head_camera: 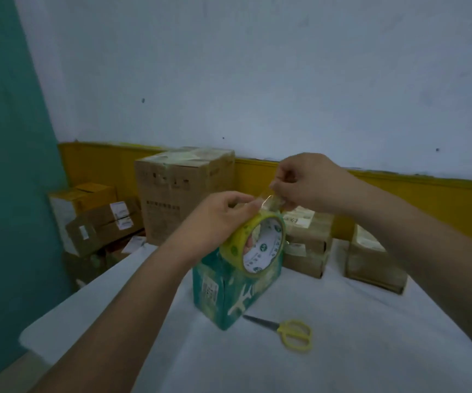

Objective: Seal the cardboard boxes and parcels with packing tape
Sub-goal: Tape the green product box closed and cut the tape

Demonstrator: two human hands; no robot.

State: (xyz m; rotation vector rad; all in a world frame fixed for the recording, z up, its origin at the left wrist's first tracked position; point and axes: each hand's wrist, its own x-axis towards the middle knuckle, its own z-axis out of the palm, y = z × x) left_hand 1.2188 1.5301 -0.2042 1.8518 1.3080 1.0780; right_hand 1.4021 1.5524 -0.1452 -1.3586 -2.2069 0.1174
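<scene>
My left hand (223, 219) grips a yellow-green roll of packing tape (253, 245), fingers through its white core, just above a teal box (229, 290) standing on the white table (342, 350). My right hand (305, 182) pinches the loose clear end of the tape (271, 199) and holds it up off the roll. Taped brown parcels sit behind: a stack (307, 245) in the middle and another (373, 262) to the right.
Yellow-handled scissors (286, 331) lie on the table in front of the teal box. A tall cardboard box (183, 194) and several smaller cartons (98, 219) are piled off the table's far left edge, against the wall.
</scene>
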